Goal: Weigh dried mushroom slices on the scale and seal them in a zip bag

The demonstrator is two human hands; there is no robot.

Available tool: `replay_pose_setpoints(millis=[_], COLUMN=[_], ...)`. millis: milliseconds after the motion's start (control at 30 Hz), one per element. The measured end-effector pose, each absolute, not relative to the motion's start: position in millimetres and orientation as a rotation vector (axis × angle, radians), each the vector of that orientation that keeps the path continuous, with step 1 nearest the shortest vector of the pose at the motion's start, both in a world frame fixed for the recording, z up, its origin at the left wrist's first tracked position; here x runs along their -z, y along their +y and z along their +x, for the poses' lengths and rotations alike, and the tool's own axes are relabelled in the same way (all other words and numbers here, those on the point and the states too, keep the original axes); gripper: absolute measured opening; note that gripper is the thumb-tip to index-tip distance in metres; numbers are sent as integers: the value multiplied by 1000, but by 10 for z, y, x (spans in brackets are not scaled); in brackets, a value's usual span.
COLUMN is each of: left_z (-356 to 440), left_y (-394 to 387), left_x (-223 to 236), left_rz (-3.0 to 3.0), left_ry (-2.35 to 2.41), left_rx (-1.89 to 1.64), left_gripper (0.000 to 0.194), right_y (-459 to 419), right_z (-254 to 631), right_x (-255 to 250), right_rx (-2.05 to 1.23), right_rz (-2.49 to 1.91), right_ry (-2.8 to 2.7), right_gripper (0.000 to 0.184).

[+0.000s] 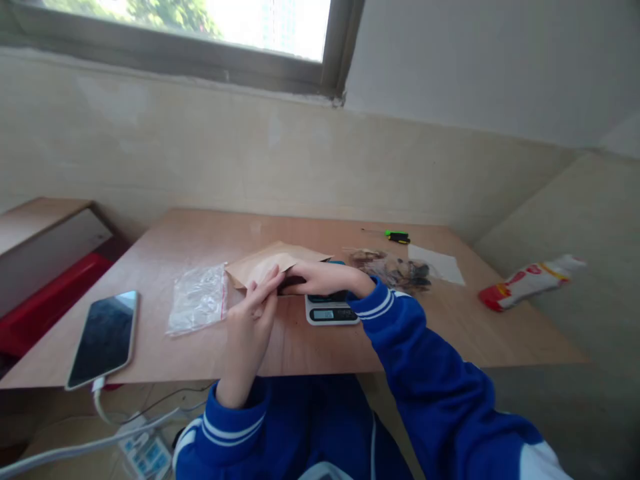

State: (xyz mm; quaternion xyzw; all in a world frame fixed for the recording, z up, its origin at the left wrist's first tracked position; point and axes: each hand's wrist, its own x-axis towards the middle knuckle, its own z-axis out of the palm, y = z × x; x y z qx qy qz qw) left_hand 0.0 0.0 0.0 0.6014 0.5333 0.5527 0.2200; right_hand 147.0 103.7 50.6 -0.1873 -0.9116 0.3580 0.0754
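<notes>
A brown kraft paper bag [273, 262] lies on the table with its mouth turned toward the right. At its near edge, my left hand [255, 319] grips the paper with the fingers close together. From the right, my right hand [323, 277] reaches into the mouth of the bag; its fingertips are hidden there, so what they hold cannot be seen. Beneath my right wrist sits a small digital scale [334, 315], its display showing and its platform mostly covered. Right of the scale, a clear plastic bag [395, 268] contains dark brown dried pieces.
Clear plastic bags [197, 300] lie left of the paper bag. A tablet [105, 339] with a charging cable [99, 393] is at the left edge. Screwdrivers [397, 236] and white paper [436, 263] lie at the back right. A red-white bottle [530, 283] lies on the right.
</notes>
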Motion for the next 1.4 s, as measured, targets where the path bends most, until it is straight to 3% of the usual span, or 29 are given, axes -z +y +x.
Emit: replay_pose_setpoints(millis=[733,1067,1400], left_z=[-170,-168,-173], left_y=[328,312,284], left_x=[-213,-217,-218], left_rz=[1530,1499,1519], left_ry=[1483,1482,1494], left_rx=[-1636,-1652,-1637], left_gripper=[28,27,27], right_y=[1139,1564,1628], right_z=[2303,2159,2301], right_x=[-410,235,421], right_rx=[-1001,-447,-386], right_rz=[-931,-1313,-1267], right_ry=[-1749,-2459,-2424], right_gripper=[27,24,28])
